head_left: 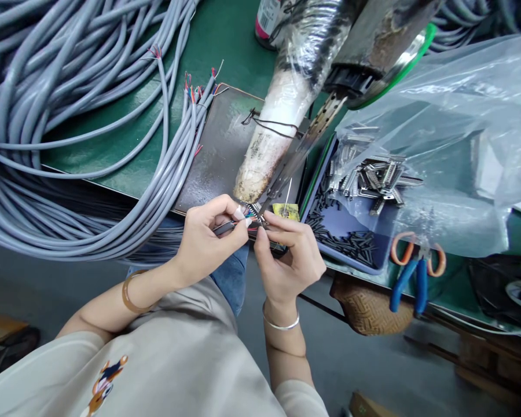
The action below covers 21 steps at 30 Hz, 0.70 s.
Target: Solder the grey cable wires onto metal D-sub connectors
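Note:
My left hand (pixel 212 234) is closed in a pinch on a grey cable (pixel 224 227), whose thin coloured wires fan out at the stripped end. My right hand (pixel 290 252) pinches a small metal multi-pin connector (pixel 255 209) beside those wires; the fingertips partly hide it. Directly above both hands, the tip of a soldering iron (pixel 315 133) slants down to the connector. A thick hose (pixel 271 124), wrapped in white and clear film, ends just behind the fingers. Close to my right fingertips lies a yellow sponge (pixel 289 212).
Grey cables (pixel 156 197) lie coiled and bundled at left, hanging over the edge. A dark metal plate (pixel 230 133) lies under the hose. At right, a blue tray (pixel 380 267) holds black tubing pieces (pixel 356 246) and metal connectors (pixel 386 176) in plastic. Blue-handled cutters (pixel 410 284) and orange-handled scissors (pixel 402 248) overhang the front.

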Tool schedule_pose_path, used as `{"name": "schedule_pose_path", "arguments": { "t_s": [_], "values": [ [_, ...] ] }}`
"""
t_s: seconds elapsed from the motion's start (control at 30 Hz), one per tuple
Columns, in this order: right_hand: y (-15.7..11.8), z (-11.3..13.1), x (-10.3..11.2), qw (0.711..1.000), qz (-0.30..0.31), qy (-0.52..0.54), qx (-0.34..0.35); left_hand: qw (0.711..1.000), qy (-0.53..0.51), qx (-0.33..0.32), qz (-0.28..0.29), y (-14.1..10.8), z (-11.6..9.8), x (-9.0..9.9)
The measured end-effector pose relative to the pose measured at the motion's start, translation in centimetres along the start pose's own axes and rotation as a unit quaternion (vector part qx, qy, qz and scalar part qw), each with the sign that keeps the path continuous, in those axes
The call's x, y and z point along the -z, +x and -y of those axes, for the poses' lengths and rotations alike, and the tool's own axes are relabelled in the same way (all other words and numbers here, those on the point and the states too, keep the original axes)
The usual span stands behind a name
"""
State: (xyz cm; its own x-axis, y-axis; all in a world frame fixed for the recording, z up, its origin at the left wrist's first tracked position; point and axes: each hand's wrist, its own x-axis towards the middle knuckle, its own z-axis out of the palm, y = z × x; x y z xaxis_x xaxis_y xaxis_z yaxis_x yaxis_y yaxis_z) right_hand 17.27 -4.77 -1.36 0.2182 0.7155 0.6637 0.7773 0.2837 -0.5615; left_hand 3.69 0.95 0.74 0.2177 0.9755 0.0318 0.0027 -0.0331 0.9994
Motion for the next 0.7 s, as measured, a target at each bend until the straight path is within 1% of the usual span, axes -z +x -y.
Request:
{"name": "schedule_pose_path", "arguments": {
  "t_s": [0.1, 0.27, 0.4, 0.53, 0.6, 0.67, 0.7],
  "values": [
    [0.2, -0.1, -0.1, 1.000, -0.002, 0.000, 0.002, 1.000, 0.017, -0.004, -0.008, 0.2, -0.1, 0.0],
    [0.6, 0.2, 0.0, 1.000, -0.007, 0.002, -0.002, 0.999, 0.041, -0.029, -0.016, 0.1, -0.3, -0.2],
    [0.5, 0.5, 0.1, 1.000, 0.001, -0.017, 0.013, 0.998, 0.046, -0.033, -0.006, -0.1, -0.2, -0.1],
    [-0.1, 0.3, 0.2, 0.998, 0.017, -0.034, 0.053, 1.000, 0.013, 0.009, 0.009, -0.2, 0.0, 0.1],
    [-0.5, 0.0, 0.3, 0.998, 0.009, -0.019, 0.056, 0.998, -0.026, 0.044, 0.020, -0.1, 0.0, 0.3],
    [-1.0, -0.5, 0.5, 0.998, -0.007, 0.021, 0.054, 0.991, -0.078, 0.094, 0.050, 0.0, -0.3, 0.7],
    [-1.2, -0.8, 0.6, 0.997, -0.010, 0.045, 0.056, 0.984, -0.108, 0.123, 0.075, 0.1, -0.4, 0.9]
  ]
}}
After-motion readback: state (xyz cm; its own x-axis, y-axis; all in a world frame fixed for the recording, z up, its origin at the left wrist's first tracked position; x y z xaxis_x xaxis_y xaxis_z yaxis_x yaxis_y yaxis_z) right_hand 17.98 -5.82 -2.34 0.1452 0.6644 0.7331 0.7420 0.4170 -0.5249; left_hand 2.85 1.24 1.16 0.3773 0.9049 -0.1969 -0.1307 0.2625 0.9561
